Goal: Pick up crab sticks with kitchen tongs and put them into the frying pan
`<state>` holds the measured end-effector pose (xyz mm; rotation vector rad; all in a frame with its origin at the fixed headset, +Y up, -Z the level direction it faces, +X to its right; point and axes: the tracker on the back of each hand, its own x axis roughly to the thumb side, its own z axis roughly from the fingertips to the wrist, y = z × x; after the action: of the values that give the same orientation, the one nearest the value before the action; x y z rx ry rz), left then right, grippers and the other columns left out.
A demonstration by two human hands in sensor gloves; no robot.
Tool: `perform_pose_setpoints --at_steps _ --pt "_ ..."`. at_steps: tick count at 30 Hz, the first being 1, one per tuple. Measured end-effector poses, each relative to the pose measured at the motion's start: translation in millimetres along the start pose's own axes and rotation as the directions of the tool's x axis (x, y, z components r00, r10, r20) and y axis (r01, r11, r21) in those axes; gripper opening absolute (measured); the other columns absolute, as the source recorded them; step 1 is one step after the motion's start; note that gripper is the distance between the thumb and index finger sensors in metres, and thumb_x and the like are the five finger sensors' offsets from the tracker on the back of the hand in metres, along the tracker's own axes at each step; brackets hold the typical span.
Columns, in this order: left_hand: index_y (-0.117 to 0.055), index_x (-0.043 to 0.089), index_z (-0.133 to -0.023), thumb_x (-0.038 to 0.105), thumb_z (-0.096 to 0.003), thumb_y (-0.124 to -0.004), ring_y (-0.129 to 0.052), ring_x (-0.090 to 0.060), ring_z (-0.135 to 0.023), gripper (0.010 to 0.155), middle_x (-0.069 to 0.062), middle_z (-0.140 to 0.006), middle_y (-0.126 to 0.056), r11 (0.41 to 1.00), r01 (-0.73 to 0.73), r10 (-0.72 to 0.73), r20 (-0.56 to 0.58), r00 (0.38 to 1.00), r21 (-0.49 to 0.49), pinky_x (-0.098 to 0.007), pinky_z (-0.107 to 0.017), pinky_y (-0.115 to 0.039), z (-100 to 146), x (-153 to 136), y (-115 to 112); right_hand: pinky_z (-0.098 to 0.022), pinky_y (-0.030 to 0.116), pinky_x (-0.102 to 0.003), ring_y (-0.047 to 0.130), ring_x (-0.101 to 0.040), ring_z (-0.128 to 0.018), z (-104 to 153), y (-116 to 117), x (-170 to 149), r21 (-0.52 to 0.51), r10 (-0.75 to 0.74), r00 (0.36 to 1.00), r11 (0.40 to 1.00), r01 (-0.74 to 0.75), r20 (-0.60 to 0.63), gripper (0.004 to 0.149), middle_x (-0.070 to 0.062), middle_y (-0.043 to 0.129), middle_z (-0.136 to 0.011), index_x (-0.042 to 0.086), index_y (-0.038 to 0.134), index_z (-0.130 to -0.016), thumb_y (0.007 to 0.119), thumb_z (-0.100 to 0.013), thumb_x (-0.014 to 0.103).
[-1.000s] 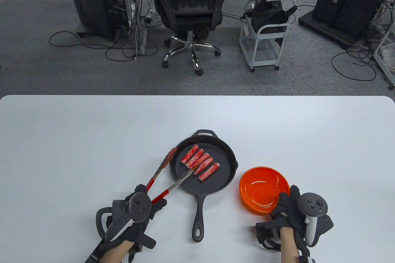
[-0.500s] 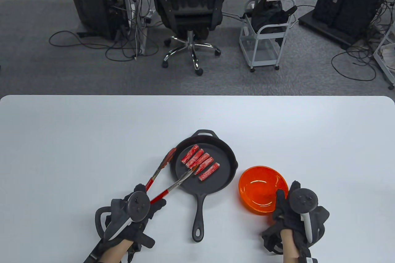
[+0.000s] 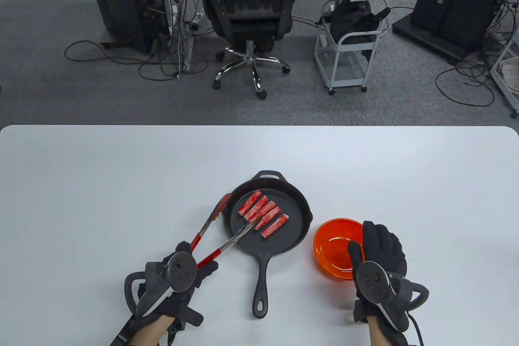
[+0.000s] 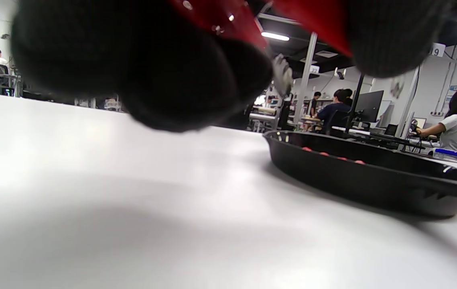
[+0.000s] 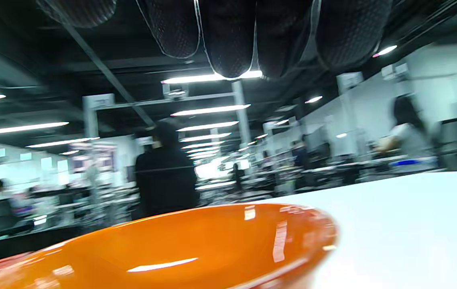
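Several red-and-white crab sticks [image 3: 263,214] lie side by side in the black frying pan [image 3: 292,236], whose handle points toward me. My left hand [image 3: 194,267] grips the red handles of the kitchen tongs [image 3: 221,246]. The tongs are spread with nothing between them: one tip is outside the pan's left rim, the other lies inside the pan beside the sticks. In the left wrist view the gloved fingers [image 4: 152,68] wrap the red tongs [image 4: 220,16], with the pan [image 4: 372,176] to the right. My right hand [image 3: 379,246] lies palm down, fingers straight, over the right side of the empty orange bowl [image 3: 332,246].
The right wrist view shows straight fingers [image 5: 228,36] above the orange bowl [image 5: 172,245]. The white table [image 3: 101,183] stretches wide to the left and behind the pan. Beyond its far edge stand an office chair [image 3: 251,9] and a small cart [image 3: 350,46].
My right hand has turned from gripping the bowl's near rim to palm down and slid forward over the bowl's right side; the bowl shifted slightly left. The left hand and tongs stayed put.
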<state>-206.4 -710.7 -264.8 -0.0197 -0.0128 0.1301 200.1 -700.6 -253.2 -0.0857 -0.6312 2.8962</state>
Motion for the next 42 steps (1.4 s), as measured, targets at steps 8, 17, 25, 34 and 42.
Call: perform_pose_setpoints --at_steps 8,17,25,34,42 --pt "-0.071 0.002 -0.106 0.08 -0.0485 -0.07 -0.106 -0.018 -0.034 0.097 0.001 -0.069 -0.1 1.0 0.0 0.0 -0.012 1.0 0.0 -0.039 -0.028 -0.091 -1 -2 0 -0.068 0.045 -0.078 0.035 -0.058 -0.106 2 9 21 0.203 0.04 0.981 0.976 -0.078 0.188 0.082 -0.023 0.036 -0.123 0.025 0.028 -0.12 0.046 -0.052 0.067" --pt "-0.063 -0.004 -0.108 0.07 -0.0547 -0.068 -0.106 -0.019 -0.036 0.091 -0.004 -0.077 -0.096 1.0 0.011 -0.011 -0.103 0.995 0.005 -0.04 -0.029 -0.091 -7 -19 4 -0.069 0.046 -0.076 0.036 -0.057 -0.106 2 11 29 0.205 0.014 0.981 0.977 -0.054 0.194 0.082 -0.023 0.036 -0.123 0.024 0.026 -0.12 0.046 -0.052 0.066" --pt "-0.051 -0.008 -0.112 0.063 -0.0582 -0.066 -0.104 -0.02 -0.039 0.09 -0.014 -0.091 -0.086 0.999 0.016 -0.026 -0.21 0.977 -0.048 -0.042 -0.031 -0.09 -17 -38 -3 -0.068 0.048 -0.075 0.04 -0.056 -0.106 3 8 27 0.183 -0.011 0.984 0.983 -0.023 0.18 0.08 -0.022 0.041 -0.122 0.023 0.03 -0.119 0.048 -0.053 0.064" --pt "-0.043 -0.011 -0.112 0.059 -0.0604 -0.063 -0.103 -0.022 -0.042 0.089 -0.021 -0.094 -0.08 0.987 0.046 -0.089 -0.282 0.955 -0.157 -0.043 -0.032 -0.09 -27 -49 -23 -0.069 0.048 -0.074 0.042 -0.055 -0.106 3 12 30 0.196 0.006 0.983 0.98 -0.043 0.186 0.079 -0.021 0.043 -0.121 0.024 0.032 -0.119 0.048 -0.053 0.064" --pt "-0.037 -0.014 -0.112 0.055 -0.0612 -0.064 -0.103 -0.024 -0.045 0.09 -0.024 -0.096 -0.076 0.968 0.064 -0.13 -0.268 0.955 -0.242 -0.044 -0.033 -0.09 -34 -46 -39 -0.07 0.048 -0.073 0.042 -0.054 -0.106 3 14 31 0.218 -0.024 0.984 0.976 -0.015 0.178 0.08 -0.021 0.042 -0.121 0.022 0.028 -0.119 0.046 -0.053 0.064"
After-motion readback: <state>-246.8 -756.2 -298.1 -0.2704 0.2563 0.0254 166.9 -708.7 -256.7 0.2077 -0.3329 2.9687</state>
